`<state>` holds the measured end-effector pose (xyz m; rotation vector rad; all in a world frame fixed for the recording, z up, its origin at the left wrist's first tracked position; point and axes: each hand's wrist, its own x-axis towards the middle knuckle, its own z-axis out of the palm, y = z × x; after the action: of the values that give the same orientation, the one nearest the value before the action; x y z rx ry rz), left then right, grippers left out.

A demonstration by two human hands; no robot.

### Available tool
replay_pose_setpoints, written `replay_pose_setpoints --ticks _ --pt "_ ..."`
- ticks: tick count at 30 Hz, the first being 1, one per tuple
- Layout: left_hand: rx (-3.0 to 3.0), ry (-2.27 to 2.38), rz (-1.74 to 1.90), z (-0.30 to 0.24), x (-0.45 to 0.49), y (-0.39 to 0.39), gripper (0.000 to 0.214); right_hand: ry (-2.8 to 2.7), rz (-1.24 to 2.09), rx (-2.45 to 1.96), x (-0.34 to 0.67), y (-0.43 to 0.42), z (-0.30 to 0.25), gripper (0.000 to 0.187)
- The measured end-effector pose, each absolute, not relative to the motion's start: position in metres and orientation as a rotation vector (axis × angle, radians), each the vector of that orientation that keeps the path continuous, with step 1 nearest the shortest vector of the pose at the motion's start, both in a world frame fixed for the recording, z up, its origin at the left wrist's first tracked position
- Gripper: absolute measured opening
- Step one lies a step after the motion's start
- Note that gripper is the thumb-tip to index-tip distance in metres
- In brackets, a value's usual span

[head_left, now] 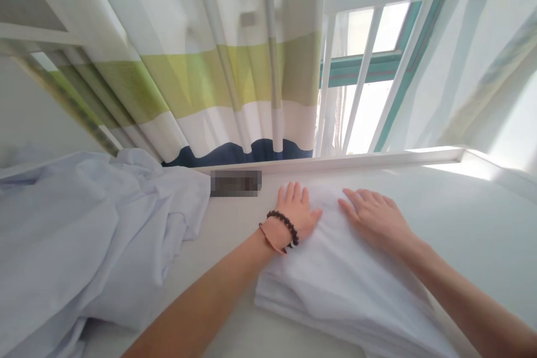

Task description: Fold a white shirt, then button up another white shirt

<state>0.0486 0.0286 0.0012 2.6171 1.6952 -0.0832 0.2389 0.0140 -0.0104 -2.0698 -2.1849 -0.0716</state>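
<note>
A folded white cloth garment (pixel 348 285), perhaps a coat or shirt, lies in layers on the white surface in front of me. My left hand (pixel 297 213) rests flat at its far left edge, fingers spread and pointing away; dark beads and a thin brown band circle that wrist. My right hand (pixel 373 215) lies palm down on the far right edge of the cloth, fingers stretched out and slightly apart. Neither hand grips anything that I can see. The near end of the garment runs out of the picture.
To the left, a crumpled pile of white cloth (pixel 84 235) spreads over the white surface (pixel 482 246). A blurred-out dark item (pixel 235 183) sits by the raised back rim. Behind stand a striped curtain (pixel 235 78), a white railing (pixel 364 61) and a green-framed window.
</note>
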Motion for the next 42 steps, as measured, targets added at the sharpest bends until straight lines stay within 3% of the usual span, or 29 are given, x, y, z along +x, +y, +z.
replay_pose_setpoints --ticks 5,11,20,24,26,30,33,39,42 --pt "2.640 1.611 0.027 -0.015 0.030 -0.009 0.075 -2.296 0.307 -2.016 0.255 0.012 0.009 0.050" --pt "2.711 1.424 0.012 -0.011 0.011 0.009 0.070 -2.361 0.607 -1.752 0.258 0.019 0.004 0.037" --pt "2.552 1.451 -0.152 0.030 0.002 -0.003 0.066 -2.028 0.460 -2.196 0.270 0.013 0.011 0.035" --pt "2.482 1.529 -0.284 0.036 -0.018 0.009 0.075 -2.317 1.108 -2.037 0.293 0.000 0.041 0.038" --pt "2.441 1.622 -0.248 0.041 -0.031 0.020 0.079 -2.314 1.249 -1.962 0.295 -0.004 0.050 0.041" --pt "2.031 1.943 -0.212 0.053 -0.050 0.035 0.082 -2.047 0.880 -1.944 0.276 0.004 0.035 0.047" --pt "1.741 1.855 -0.282 0.053 -0.053 0.038 0.088 -1.974 0.723 -1.854 0.261 0.012 0.015 0.049" --pt "2.014 1.511 0.107 0.039 -0.049 0.038 0.071 -2.181 1.158 -1.702 0.282 0.006 0.023 0.075" --pt "2.142 1.461 0.251 0.036 -0.046 0.038 0.054 -2.176 1.027 -1.784 0.296 0.007 0.028 0.056"
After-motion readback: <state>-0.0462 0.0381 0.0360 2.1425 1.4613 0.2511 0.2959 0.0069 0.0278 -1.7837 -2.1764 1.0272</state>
